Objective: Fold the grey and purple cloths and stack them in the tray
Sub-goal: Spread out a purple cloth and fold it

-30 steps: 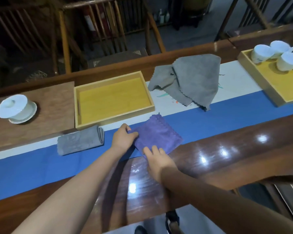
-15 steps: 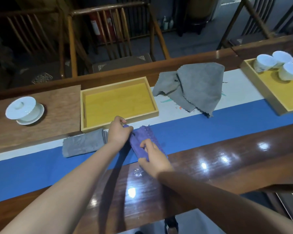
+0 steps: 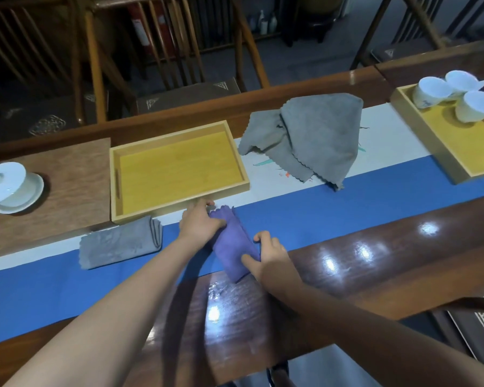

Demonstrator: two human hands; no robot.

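Dark polished wood forms the table (image 3: 347, 275), crossed by a blue runner (image 3: 333, 208) with a white band on its far side; wooden chairs (image 3: 162, 51) stand beyond. Two trays: the near-left tray (image 3: 179, 202) and a right tray (image 3: 430, 152) bearing three cups (image 3: 430, 90). Three cloths: a folded grey cloth (image 3: 118, 244) left, a loose grey cloth (image 3: 313, 135) far, and a purple cloth (image 3: 232, 247) at centre, folded narrow. Left hand (image 3: 199, 222) grips its far end; right hand (image 3: 268, 255) pinches its near end. One lidded cup (image 3: 9, 185) sits far left.

Right tray (image 3: 430, 141) and third cup (image 3: 479, 104) cut by frame edge; purple cloth (image 3: 234, 247) partly hidden beneath both hands.
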